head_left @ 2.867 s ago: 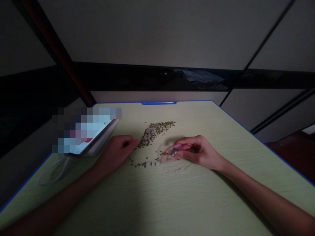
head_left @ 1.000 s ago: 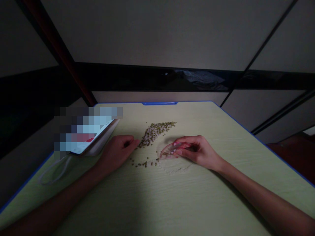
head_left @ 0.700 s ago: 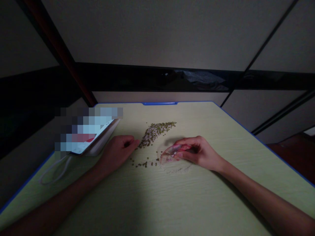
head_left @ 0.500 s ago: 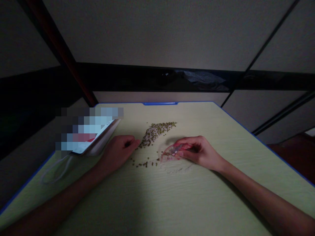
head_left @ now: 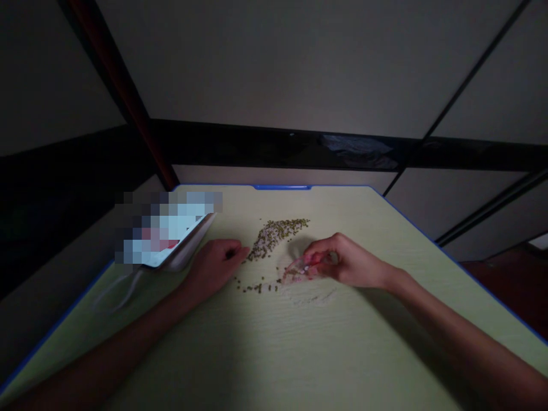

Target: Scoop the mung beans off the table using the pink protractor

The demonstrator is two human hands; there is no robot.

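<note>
My right hand [head_left: 349, 260] pinches a small clear plastic bag [head_left: 295, 271] with red print, holding it low over the table. A few grains seem to show in the bag, too blurred to tell apart. My left hand [head_left: 216, 261] is curled on the table, thumb against the bent fingers; whatever it may hold is hidden. Its thumb tip lies at the lower left end of a pile of small green beans [head_left: 280, 229] mixed with pale grains. Between my hands runs a loose line of scattered beans [head_left: 259, 287].
A phone or tablet [head_left: 171, 231], its lit screen pixelated, leans on a pale stand at the left, a white cord loop [head_left: 115, 297] beside it. Pale powder or fine grains [head_left: 314, 297] lie below the bag. The table [head_left: 274, 354] has a blue edge; cabinet panels [head_left: 282, 68] stand behind.
The view has shifted slightly, so the table appears lower and a little to the right. My right hand has tilted the bag a little; my left hand stays by the pile.
</note>
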